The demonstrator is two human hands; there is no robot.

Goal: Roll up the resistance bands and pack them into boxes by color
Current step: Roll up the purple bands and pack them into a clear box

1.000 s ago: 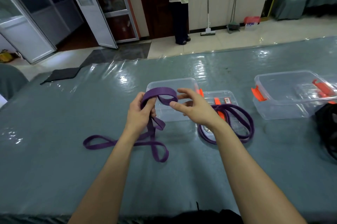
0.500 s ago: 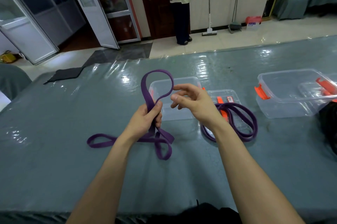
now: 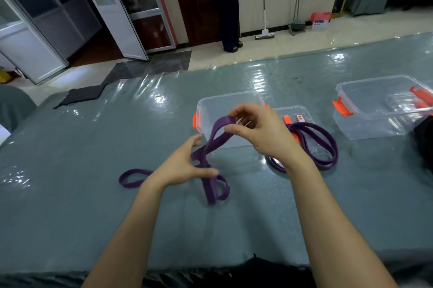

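The grip has changed hands. Half a second ago the left hand held the band with a round loop standing above it, and the right hand hovered with its fingers apart. Now the right hand pinches the top of that loop between thumb and fingertips, and the loop has collapsed into a flat fold. The left hand has let go its squeeze: fingers and thumb are spread, straight, with the band running between them just below the right grip.

From the grip the band slopes down toward the person, and its slack loops lie on the table below and left of it. The clear box stands just behind the grip, and a second band lies to its right.

My judgement: the fold gives a start for rolling, but no coil is wound yet and nothing is packed
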